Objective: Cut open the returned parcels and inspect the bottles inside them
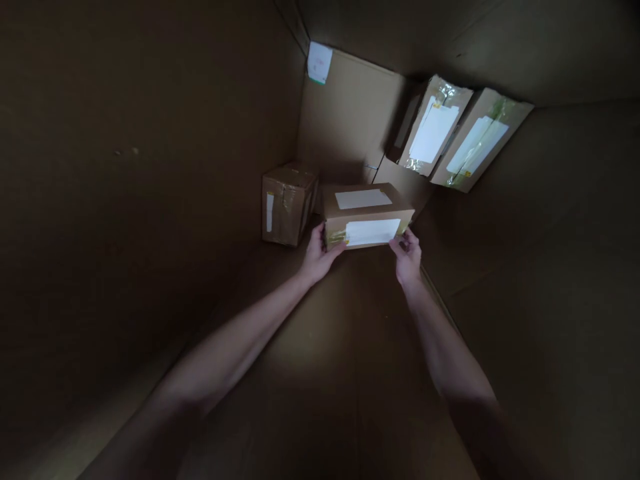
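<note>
Both my arms reach forward to a brown cardboard box (367, 207) with white labels on its top and near side and clear tape at its ends. My left hand (320, 255) grips its left end, thumb along the lower front edge. On the right end, my right hand (407, 255) holds the lower corner between thumb and fingers. Some fingertips are hidden behind the box. Just left of it stands another taped cardboard box (286, 207) with a narrow white label.
Dark cardboard walls (150, 167) enclose the space on the left, back and right. Two more labelled boxes lie at the back right, a nearer one (420, 153) and one beside it (490, 140). A white paper (319, 61) is at the back corner. Cardboard flooring (320, 347) spreads below my arms.
</note>
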Demonstrator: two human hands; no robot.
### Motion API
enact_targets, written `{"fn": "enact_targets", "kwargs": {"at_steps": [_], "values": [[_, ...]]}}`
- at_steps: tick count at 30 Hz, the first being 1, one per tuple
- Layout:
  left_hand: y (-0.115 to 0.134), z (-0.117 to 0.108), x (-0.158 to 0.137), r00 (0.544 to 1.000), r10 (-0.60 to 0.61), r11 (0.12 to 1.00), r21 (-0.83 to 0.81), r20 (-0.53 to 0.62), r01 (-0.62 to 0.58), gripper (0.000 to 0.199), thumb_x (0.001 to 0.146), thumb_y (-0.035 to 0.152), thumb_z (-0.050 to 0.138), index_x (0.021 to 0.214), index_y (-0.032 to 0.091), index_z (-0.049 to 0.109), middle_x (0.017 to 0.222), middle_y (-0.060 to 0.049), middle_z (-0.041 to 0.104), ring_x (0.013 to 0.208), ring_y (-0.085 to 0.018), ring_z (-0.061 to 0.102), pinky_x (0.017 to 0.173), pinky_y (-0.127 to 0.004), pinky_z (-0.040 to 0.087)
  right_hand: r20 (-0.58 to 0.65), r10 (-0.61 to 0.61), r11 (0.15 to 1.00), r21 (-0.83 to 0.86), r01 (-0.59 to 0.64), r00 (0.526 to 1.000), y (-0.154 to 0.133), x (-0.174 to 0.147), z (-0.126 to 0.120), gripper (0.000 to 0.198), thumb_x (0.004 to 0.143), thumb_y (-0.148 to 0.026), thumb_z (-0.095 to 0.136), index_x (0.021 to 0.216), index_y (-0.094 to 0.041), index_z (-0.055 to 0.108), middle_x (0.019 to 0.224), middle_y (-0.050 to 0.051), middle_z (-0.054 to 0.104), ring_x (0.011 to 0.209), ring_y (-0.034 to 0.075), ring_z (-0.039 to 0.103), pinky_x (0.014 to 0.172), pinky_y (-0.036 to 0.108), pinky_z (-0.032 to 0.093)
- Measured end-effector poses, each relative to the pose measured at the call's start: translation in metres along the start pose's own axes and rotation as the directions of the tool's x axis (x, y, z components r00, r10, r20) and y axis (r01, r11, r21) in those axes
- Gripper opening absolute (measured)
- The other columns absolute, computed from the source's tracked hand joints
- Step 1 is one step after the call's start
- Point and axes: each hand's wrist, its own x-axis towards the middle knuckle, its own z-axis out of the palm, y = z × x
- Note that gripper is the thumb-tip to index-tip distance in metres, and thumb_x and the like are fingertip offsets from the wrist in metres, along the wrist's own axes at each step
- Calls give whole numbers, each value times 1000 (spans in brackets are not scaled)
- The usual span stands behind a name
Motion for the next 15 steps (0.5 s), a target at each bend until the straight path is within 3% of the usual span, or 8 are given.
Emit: {"fn": "enact_targets", "kwargs": {"at_steps": [3, 6, 9, 11, 13, 15], "values": [[12, -15, -49, 991, -74, 980, -192, -115, 51, 59, 71, 51, 72, 117, 25, 48, 133, -9, 56, 123, -23, 55, 103, -39, 46, -6, -109, 993, -33, 109, 994, -45, -19, -13, 63, 79, -48, 55, 138, -30, 42, 141, 11, 44, 130, 23, 47, 99, 42, 48], [12, -33, -86, 929, -232, 918, -381, -289, 111, 58, 74, 67, 61, 117, 29, 49, 138, -7, 53, 122, -24, 56, 94, -40, 52, 220, -270, 960, -9, 279, 937, -99, -31, 0, 59, 81, -48, 56, 137, -30, 45, 145, 9, 43, 134, 24, 44, 101, 40, 46], [6, -51, -99, 819, -372, 864, -486, -437, 134, 59, 82, 72, 46, 127, 34, 47, 145, -4, 47, 127, -23, 53, 93, -39, 53, 418, -493, 856, 78, 511, 763, -142, -31, 48, 53, 81, -41, 61, 132, -28, 52, 142, 8, 49, 135, 24, 42, 112, 43, 36], [1, -61, -93, 766, -436, 844, -510, -473, 166, 60, 85, 72, 37, 132, 34, 45, 146, -3, 46, 130, -21, 51, 95, -37, 52, 478, -543, 813, 95, 574, 690, -155, -27, 91, 54, 81, -31, 62, 133, -25, 51, 138, 8, 53, 135, 24, 41, 115, 44, 32], [-4, -69, -79, 737, -467, 844, -495, -488, 207, 64, 87, 72, 30, 135, 32, 45, 144, -5, 49, 130, -20, 50, 97, -36, 51, 513, -542, 806, 96, 583, 665, -157, -21, 130, 56, 81, -21, 60, 136, -21, 49, 142, 10, 49, 138, 23, 37, 118, 43, 28], [-9, -71, -65, 740, -443, 881, -398, -506, 256, 67, 89, 72, 24, 136, 29, 44, 141, -8, 52, 130, -21, 51, 98, -38, 51, 524, -533, 810, 91, 579, 664, -151, -15, 155, 59, 81, -13, 58, 138, -20, 47, 148, 9, 42, 142, 22, 31, 119, 42, 24]]}}
